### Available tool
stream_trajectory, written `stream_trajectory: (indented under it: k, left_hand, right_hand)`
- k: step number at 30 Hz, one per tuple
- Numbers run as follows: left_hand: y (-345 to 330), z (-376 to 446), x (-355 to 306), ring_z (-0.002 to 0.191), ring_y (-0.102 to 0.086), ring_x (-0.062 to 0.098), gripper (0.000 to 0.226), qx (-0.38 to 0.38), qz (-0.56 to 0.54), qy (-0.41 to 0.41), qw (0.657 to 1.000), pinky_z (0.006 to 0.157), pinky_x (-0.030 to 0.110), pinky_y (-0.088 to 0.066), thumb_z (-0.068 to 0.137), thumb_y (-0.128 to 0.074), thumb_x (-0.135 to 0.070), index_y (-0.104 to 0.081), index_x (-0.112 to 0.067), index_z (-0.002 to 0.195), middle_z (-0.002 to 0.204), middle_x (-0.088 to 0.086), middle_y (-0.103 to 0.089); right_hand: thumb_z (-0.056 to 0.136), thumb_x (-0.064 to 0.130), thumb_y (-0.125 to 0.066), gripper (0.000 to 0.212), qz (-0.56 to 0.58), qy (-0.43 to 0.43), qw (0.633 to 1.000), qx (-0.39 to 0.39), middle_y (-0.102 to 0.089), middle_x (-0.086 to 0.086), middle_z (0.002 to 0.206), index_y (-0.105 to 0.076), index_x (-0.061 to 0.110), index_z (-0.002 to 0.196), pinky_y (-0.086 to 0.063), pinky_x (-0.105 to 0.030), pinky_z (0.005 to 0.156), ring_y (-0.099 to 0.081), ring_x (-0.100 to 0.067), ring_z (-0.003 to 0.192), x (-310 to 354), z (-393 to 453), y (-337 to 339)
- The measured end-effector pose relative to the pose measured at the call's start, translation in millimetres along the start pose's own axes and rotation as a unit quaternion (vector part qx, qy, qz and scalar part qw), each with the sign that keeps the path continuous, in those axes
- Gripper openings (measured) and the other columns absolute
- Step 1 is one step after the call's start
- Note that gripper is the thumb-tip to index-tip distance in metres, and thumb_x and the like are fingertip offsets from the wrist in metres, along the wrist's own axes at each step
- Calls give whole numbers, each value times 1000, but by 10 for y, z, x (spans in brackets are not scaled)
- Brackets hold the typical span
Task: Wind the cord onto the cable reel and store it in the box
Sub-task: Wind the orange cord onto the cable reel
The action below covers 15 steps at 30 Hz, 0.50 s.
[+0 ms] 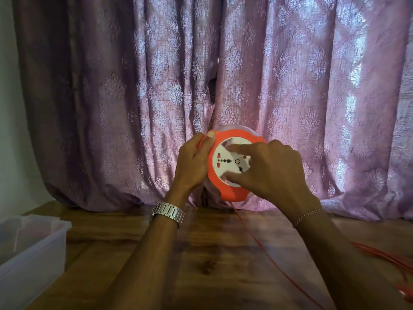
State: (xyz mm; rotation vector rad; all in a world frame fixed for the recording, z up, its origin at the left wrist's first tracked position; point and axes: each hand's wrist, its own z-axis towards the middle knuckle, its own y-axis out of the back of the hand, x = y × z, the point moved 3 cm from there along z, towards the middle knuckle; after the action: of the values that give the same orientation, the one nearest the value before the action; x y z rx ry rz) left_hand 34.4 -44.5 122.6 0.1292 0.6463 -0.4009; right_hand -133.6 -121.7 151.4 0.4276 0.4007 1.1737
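I hold a round orange cable reel [232, 193] with a white socket face up in the air, in front of the curtain. My left hand [194, 163] grips the reel's left rim, thumb over the top edge. My right hand [274, 170] rests on the white centre, with the index finger and thumb pressed on the socket plate. A thin red cord [266, 256] drops from the reel's bottom and runs down to the right across the wooden table [201, 253]. More loose red cord [384, 253] lies at the table's right edge. A clear plastic box [29, 249] stands open at the left.
A purple patterned curtain [156, 86] hangs right behind the table and touches its back edge. A pale wall [11, 108] is at the far left. A watch sits on my left wrist and a thin bracelet on my right.
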Motion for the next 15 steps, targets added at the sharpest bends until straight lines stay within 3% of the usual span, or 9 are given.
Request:
stream_trajectory:
  k: [4, 8, 10, 12, 13, 15]
  left_hand:
    - [10, -1, -36, 68, -57, 14, 37, -5, -15, 7, 1000, 69, 37, -46, 96, -54, -55, -64, -31, 69, 66, -9, -64]
    - [22, 3, -24, 72, -62, 21, 45, -6, -8, 10, 1000, 71, 45, -52, 91, -53, -63, -60, -22, 72, 71, 0, -66]
    - [28, -1, -10, 76, -68, 31, 47, -6, -4, 14, 1000, 75, 51, -55, 92, -52, -63, -61, -20, 74, 75, 7, -70]
    - [35, -2, -4, 81, -69, 40, 54, -11, -5, 17, 1000, 78, 57, -54, 90, -51, -66, -62, -14, 79, 80, 16, -72]
    - [40, -3, -13, 78, -67, 39, 57, -14, -8, 15, 1000, 79, 59, -54, 89, -52, -66, -62, -11, 81, 80, 18, -71]
    - [39, -1, -24, 76, -65, 37, 63, -17, -12, 14, 1000, 80, 64, -53, 87, -52, -67, -62, -5, 85, 82, 25, -68]
  right_hand:
    - [62, 85, -53, 72, 1, -40, 999, -15, -72, -3, 99, -58, 45, 121, -36, -31, 63, -63, -28, 90, 7, 7, -22]
    - [59, 83, -57, 64, -22, -17, 998, -64, -70, -2, 77, -69, 39, 105, -33, -27, 55, -63, -25, 74, -33, 30, 35]
    - [64, 69, -67, 49, -3, 39, 997, -61, -67, 5, 81, -71, 36, 100, -37, -26, 53, -55, -20, 84, -56, 48, 42]
    - [74, 43, -74, 28, 25, 106, 994, -16, -63, 8, 97, -70, 35, 100, -44, -29, 55, -45, -17, 97, -68, 68, 24]
    - [77, 28, -74, 25, 43, 129, 991, 10, -61, 7, 107, -70, 36, 100, -46, -31, 59, -42, -18, 102, -75, 69, 14]
    - [76, 7, -68, 42, 67, 152, 984, 70, -56, 1, 124, -69, 41, 101, -46, -34, 72, -39, -24, 107, -59, 54, -32]
